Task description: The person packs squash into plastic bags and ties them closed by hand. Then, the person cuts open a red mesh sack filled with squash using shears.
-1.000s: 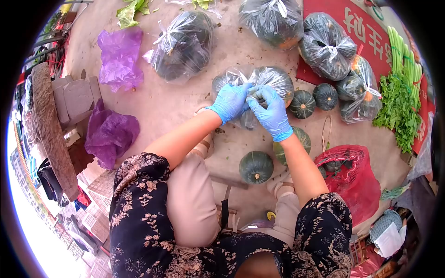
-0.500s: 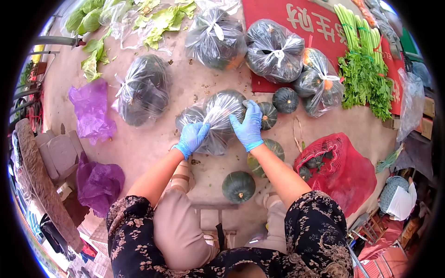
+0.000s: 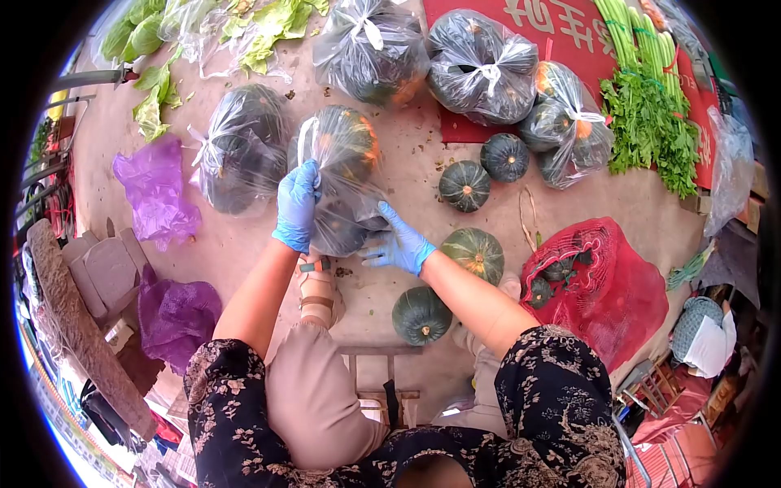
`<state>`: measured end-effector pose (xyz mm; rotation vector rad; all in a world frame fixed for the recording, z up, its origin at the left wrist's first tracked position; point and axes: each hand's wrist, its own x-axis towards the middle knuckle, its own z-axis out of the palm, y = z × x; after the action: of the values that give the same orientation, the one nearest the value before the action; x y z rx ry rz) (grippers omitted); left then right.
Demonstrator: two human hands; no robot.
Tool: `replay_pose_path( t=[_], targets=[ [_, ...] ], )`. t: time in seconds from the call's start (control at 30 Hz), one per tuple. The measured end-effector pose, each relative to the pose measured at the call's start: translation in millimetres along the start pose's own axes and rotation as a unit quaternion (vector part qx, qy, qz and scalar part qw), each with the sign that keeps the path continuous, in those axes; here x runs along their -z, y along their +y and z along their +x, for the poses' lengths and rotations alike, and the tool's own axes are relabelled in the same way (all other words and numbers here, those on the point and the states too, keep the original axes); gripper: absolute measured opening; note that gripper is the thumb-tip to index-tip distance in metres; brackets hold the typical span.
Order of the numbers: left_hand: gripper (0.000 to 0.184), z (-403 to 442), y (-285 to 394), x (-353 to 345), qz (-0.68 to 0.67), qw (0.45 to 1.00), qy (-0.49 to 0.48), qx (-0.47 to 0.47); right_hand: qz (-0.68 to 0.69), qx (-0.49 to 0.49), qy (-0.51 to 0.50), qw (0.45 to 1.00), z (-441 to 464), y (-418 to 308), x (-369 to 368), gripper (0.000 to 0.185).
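A clear plastic bag of dark green pumpkins (image 3: 346,150), one with orange patches, is in front of me on the ground. My left hand (image 3: 298,203), in a blue glove, is closed on the gathered plastic at the bag's left side. Gloved in blue too, my right hand (image 3: 400,244) has its fingers spread just right of the bag's lower part; whether it touches the plastic I cannot tell. Two small loose pumpkins, one of them ribbed (image 3: 464,186), sit to the right. Nearer my feet are a dark pumpkin (image 3: 421,315) and a mottled one (image 3: 473,254).
Several tied bags of pumpkins, including one at left (image 3: 242,150), stand around. Celery (image 3: 651,122) lies on a red mat (image 3: 455,128) at right. A red mesh sack (image 3: 626,305) lies near my right arm. Purple plastic (image 3: 159,191) and purple mesh (image 3: 175,317) are at left.
The bag has moved left and turned, from beside the small loose pumpkins towards the tied bag at left. My left hand went up and left with it; my right hand moved left and down, away from its top.
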<state>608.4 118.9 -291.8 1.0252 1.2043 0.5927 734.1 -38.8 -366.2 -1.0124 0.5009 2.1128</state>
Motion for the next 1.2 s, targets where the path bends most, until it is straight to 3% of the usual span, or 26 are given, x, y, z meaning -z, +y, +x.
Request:
replay_pose_path(
  t=[0.07,0.17,0.3,0.47,0.73,0.8,0.9,0.97,1.03,1.1,1.2],
  targets=[
    [0.029,8,4,-4,-0.019,0.998,0.055,0.027,0.064,0.014,-0.023,0.998,13,-4,-14,0.088],
    [0.027,27,5,10,-0.074,0.994,0.075,0.02,0.01,0.162,-0.022,0.986,34,-16,-33,0.081],
    [0.027,46,20,16,-0.112,0.987,0.111,0.012,-0.123,0.209,0.057,0.968,36,-25,-74,0.085],
    [0.026,70,38,27,-0.131,0.985,0.109,0.005,-0.225,0.344,0.064,0.909,82,-33,-82,0.085],
    [0.019,126,56,74,-0.153,0.962,0.222,-0.047,-0.172,0.333,0.008,0.927,141,-85,-119,0.074],
    [0.017,139,61,86,-0.133,0.953,0.265,-0.061,-0.049,0.304,-0.051,0.95,137,-94,-133,0.073],
    [0.015,154,59,101,-0.186,0.955,0.206,-0.106,0.032,0.32,-0.104,0.941,154,-93,-146,0.073],
    [0.015,162,55,102,-0.235,0.941,0.222,-0.097,0.048,0.33,-0.133,0.933,148,-92,-151,0.072],
    [0.016,172,53,104,-0.277,0.929,0.231,-0.084,-0.019,0.356,-0.111,0.928,154,-90,-142,0.063],
    [0.017,187,40,119,-0.274,0.942,0.181,-0.067,-0.088,0.364,-0.094,0.922,158,-86,-123,0.06],
    [0.019,199,27,134,-0.194,0.965,0.165,-0.063,-0.397,0.318,0.1,0.855,132,-79,-90,0.053]
  ],
)
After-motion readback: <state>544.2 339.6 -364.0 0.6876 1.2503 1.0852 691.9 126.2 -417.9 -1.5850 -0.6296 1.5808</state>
